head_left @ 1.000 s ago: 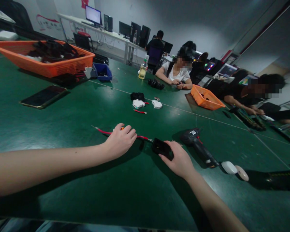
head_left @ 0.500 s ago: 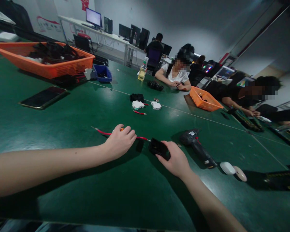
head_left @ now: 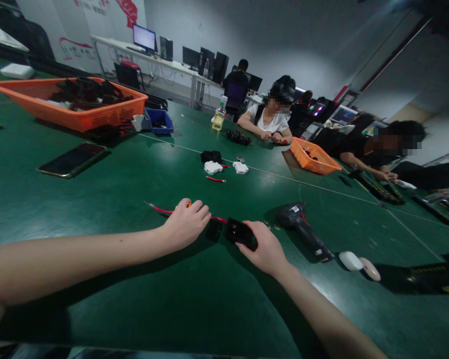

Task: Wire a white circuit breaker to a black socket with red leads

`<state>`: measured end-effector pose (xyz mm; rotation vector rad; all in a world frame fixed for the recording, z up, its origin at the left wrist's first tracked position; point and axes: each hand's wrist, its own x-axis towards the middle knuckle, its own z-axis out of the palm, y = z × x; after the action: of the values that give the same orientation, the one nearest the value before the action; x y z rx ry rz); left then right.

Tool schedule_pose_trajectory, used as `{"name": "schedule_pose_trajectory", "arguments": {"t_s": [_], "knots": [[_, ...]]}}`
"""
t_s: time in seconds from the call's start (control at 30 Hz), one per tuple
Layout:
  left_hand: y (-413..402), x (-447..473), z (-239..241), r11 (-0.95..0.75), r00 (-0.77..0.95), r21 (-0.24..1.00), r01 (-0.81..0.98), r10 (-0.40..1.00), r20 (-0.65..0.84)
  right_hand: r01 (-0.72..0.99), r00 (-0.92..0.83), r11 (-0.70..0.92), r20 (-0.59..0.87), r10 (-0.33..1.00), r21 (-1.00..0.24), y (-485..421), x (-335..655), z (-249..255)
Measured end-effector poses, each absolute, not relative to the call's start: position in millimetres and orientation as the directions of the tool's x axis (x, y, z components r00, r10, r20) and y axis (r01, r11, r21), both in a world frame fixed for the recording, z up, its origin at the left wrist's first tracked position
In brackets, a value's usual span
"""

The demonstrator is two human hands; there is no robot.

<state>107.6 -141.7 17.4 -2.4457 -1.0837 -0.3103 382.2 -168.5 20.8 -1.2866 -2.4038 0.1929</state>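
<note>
My left hand (head_left: 187,223) is closed around a red cable (head_left: 160,210), with a bit of orange showing between the fingers. One bare end of the cable points left; its other end reaches a black plastic housing (head_left: 240,233). My right hand (head_left: 266,249) grips that housing from the right, just above the green table (head_left: 179,299). At the housing's left end two small shiny spots show. Whether the cable end sits inside the housing or only against it, I cannot tell. To the right of my right hand lies a black cordless screwdriver (head_left: 304,230).
Beyond my hands lie white blocks (head_left: 213,167), a short red cable (head_left: 215,179) and a black part (head_left: 211,156). A phone (head_left: 73,160), an orange basket (head_left: 97,117) and a blue bin (head_left: 160,122) stand left. Two people sit across, near a smaller orange basket (head_left: 314,158) and a bottle (head_left: 219,115).
The black housing and my right hand have shifted slightly left toward my left hand. The metal cable end that showed between them is now hidden at the housing. The view has tilted a little.
</note>
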Motion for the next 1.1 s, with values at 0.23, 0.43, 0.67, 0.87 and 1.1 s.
{"name": "schedule_pose_trajectory", "arguments": {"t_s": [0.23, 0.43, 0.67, 0.87, 1.1], "knots": [[-143, 77, 21, -0.576, 0.660, -0.323, 0.751, 0.667, 0.344, 0.734, -0.562, 0.621, 0.268, 0.783, -0.274, -158, 354, 22], [-153, 51, 21, -0.556, 0.642, -0.322, 0.767, 0.676, 0.362, 0.697, -0.585, 0.665, 0.323, 0.744, -0.271, -154, 351, 17], [-153, 52, 22, -0.561, 0.640, -0.308, 0.768, 0.666, 0.383, 0.664, -0.638, 0.701, 0.292, 0.712, -0.259, -155, 367, 20], [-155, 52, 23, -0.557, 0.636, -0.307, 0.772, 0.666, 0.391, 0.658, -0.644, 0.702, 0.279, 0.712, -0.272, -155, 364, 19], [-153, 51, 19, -0.561, 0.626, -0.280, 0.779, 0.672, 0.395, 0.658, -0.632, 0.692, 0.282, 0.722, -0.295, -153, 363, 15]]}}
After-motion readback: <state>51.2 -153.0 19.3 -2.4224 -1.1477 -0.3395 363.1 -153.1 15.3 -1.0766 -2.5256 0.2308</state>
